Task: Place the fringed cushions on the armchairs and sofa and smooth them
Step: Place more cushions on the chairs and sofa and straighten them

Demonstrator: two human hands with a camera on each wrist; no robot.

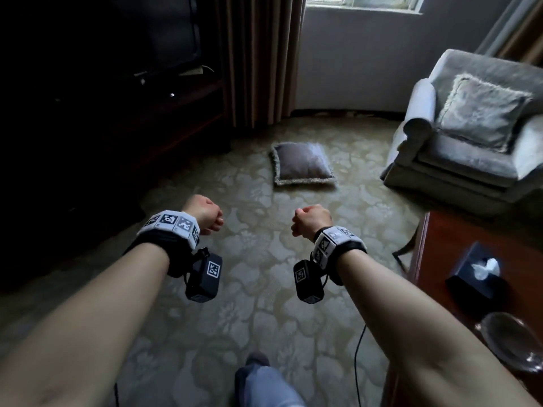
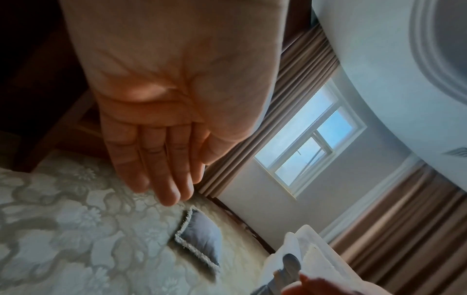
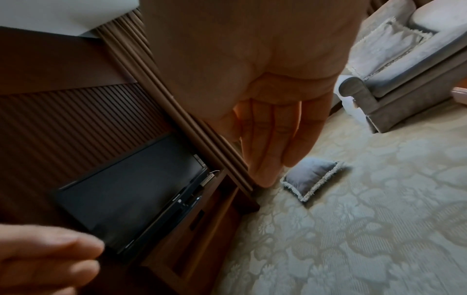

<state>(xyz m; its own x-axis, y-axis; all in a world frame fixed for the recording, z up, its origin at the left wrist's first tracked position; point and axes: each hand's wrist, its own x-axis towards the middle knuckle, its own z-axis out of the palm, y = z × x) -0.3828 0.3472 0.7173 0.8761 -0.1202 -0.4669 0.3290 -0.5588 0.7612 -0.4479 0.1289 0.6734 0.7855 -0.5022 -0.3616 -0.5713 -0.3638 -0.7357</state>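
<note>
A grey fringed cushion (image 1: 302, 164) lies flat on the patterned carpet, ahead of both hands and touched by neither. It also shows in the wrist views as the cushion (image 2: 199, 237) and the cushion (image 3: 312, 177). A second fringed cushion (image 1: 484, 113) leans upright against the back of the grey armchair (image 1: 458, 168) at the right. My left hand (image 1: 205, 214) and right hand (image 1: 310, 220) hang in the air side by side, empty. The wrist views show the left hand (image 2: 156, 159) and right hand (image 3: 272, 139) with straight, relaxed fingers.
A dark TV cabinet (image 1: 117, 113) with a screen (image 3: 131, 189) stands at the left, and brown curtains (image 1: 258, 54) hang beside the window. At the right edge, a wooden table (image 1: 440, 259) carries a tissue box (image 1: 476, 271) and a glass dish (image 1: 511, 339). My own leg (image 1: 261, 383) is low in view.
</note>
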